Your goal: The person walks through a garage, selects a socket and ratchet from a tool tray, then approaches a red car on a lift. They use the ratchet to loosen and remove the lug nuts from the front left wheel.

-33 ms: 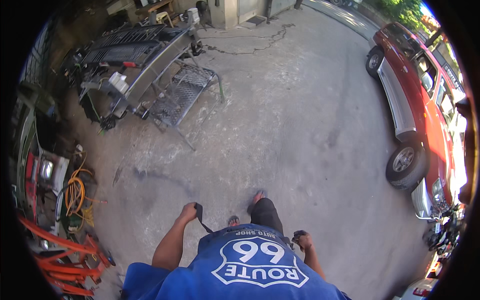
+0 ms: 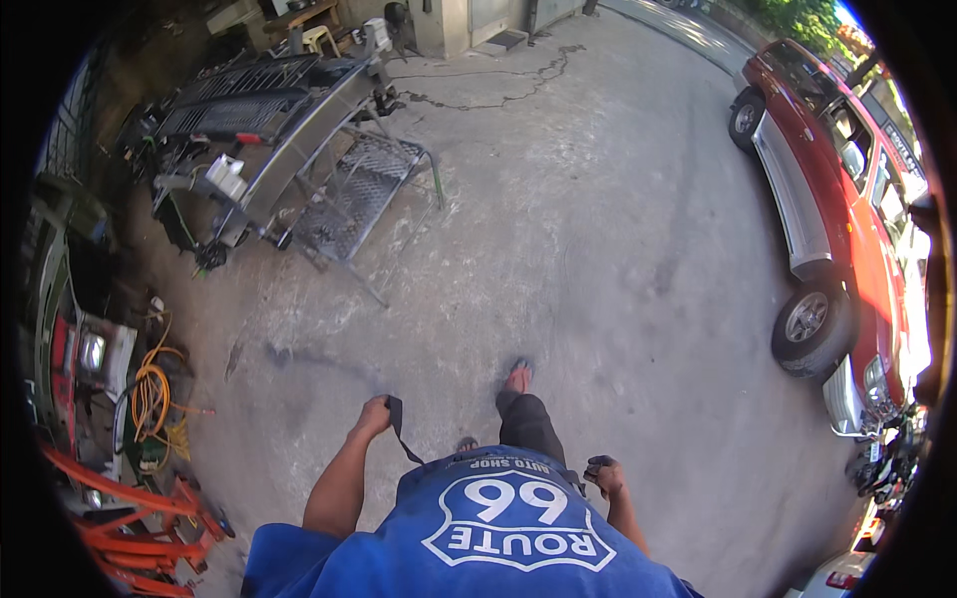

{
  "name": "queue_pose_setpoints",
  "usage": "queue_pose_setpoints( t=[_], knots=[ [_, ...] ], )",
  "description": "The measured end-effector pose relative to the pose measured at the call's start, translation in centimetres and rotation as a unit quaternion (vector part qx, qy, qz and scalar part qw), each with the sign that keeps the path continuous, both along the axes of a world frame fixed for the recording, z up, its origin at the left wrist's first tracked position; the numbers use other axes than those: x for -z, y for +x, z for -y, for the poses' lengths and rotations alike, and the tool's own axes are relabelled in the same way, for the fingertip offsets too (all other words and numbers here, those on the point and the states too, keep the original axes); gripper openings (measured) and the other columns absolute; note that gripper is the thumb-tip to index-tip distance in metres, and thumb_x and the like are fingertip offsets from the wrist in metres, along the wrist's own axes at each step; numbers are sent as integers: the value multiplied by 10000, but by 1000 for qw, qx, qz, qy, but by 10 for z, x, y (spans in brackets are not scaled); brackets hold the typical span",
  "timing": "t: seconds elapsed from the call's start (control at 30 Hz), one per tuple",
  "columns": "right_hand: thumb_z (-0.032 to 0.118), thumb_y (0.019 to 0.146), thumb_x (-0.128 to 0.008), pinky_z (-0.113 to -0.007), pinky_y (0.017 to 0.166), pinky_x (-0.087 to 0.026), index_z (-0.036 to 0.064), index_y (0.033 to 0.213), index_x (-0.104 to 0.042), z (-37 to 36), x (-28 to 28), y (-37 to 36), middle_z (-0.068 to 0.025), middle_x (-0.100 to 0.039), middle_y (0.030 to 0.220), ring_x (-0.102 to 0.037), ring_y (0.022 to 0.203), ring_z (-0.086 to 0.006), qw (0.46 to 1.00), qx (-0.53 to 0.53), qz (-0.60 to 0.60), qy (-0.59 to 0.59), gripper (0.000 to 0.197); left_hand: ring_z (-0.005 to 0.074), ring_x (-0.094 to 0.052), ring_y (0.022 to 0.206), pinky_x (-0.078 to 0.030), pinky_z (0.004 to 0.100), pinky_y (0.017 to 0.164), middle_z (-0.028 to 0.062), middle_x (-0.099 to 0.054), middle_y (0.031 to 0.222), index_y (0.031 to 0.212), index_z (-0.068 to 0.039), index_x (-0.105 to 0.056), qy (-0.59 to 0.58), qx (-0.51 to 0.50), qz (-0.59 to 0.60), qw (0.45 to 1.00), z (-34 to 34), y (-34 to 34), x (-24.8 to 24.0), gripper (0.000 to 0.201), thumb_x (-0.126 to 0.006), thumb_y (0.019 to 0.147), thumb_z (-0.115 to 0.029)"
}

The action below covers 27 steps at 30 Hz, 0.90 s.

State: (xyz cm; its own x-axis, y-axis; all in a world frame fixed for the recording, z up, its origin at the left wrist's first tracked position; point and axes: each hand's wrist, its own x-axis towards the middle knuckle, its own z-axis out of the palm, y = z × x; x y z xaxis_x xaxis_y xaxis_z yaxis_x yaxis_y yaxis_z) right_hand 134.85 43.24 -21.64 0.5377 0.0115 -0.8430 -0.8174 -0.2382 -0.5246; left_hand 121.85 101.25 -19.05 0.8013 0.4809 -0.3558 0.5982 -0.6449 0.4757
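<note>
My left hand [image 2: 374,416] is closed around one end of a black strap [image 2: 398,427], out to the left of my waist. From there the strap runs down to the front of my blue shirt [image 2: 498,483]. On the other side, my right hand [image 2: 609,481] is held close to my body with its fingers curled in. Something dark [image 2: 598,463] shows at those fingers, too small to make out. Beyond the shirt hem, my right foot [image 2: 518,377] in a sandal is on the concrete, ahead of the left one.
A metal frame with a mesh step [image 2: 349,204] stands at the far left. Along the left edge are a coiled orange hose [image 2: 150,399] and an orange metal stand [image 2: 150,523]. A red vehicle [image 2: 847,199] is parked at the right. Cracked concrete floor [image 2: 598,269] lies ahead.
My right foot shows slightly farther forward, and less of the left foot is visible past the shirt. Both hands keep nearly the same place and grip.
</note>
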Motion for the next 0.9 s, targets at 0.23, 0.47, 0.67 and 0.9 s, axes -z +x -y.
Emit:
queue_pose_setpoints(
  t=[0.23, 0.47, 0.67, 0.9],
  knots=[
    [-9, 830, -648, -372, 617, -600, -36, 1057, -639, -159, -24, 314, -148, -665, 847, -674, 727, -243, 978, -194, -1, -79, 229, 237, -725, 694, -568, 372, 688, 168, -729, 845, 1020, 11, -691, -148, -182, -86, 968, -104, 232, 1, 298, -619, 872, -238],
    [-80, 826, -548, -361, 591, -582, -46, 1077, -631, -357, -47, 664, -154, -674, 830, -673, 702, -235, 927, -338, 154, -43, 267, 194, -731, 766, -583, 336, 637, 87, -729, 925, 975, -76, -707, -250, 28, -264, 931, -148, 357, 66, 240, -605, 900, -280],
    [-47, 860, -595, -357, 587, -573, -30, 1052, -652, -480, -47, 852, -157, -693, 838, -677, 683, -212, 926, -341, 124, -102, 201, 200, -690, 617, -558, 340, 594, 82, -712, 704, 763, -44, -736, -247, -123, -284, 918, -280, 584, 92, 377, -625, 853, -392],
    [197, 826, -667, -358, 629, -570, 56, 959, -736, -552, -15, 982, -148, -746, 906, -709, 685, -243, 779, -530, 188, -276, 206, 265, -700, 667, -539, 405, 673, 117, -702, 684, 722, -56, -718, -258, -71, -104, 958, -464, 981, 40, 305, -607, 804, -328]
  ],
)
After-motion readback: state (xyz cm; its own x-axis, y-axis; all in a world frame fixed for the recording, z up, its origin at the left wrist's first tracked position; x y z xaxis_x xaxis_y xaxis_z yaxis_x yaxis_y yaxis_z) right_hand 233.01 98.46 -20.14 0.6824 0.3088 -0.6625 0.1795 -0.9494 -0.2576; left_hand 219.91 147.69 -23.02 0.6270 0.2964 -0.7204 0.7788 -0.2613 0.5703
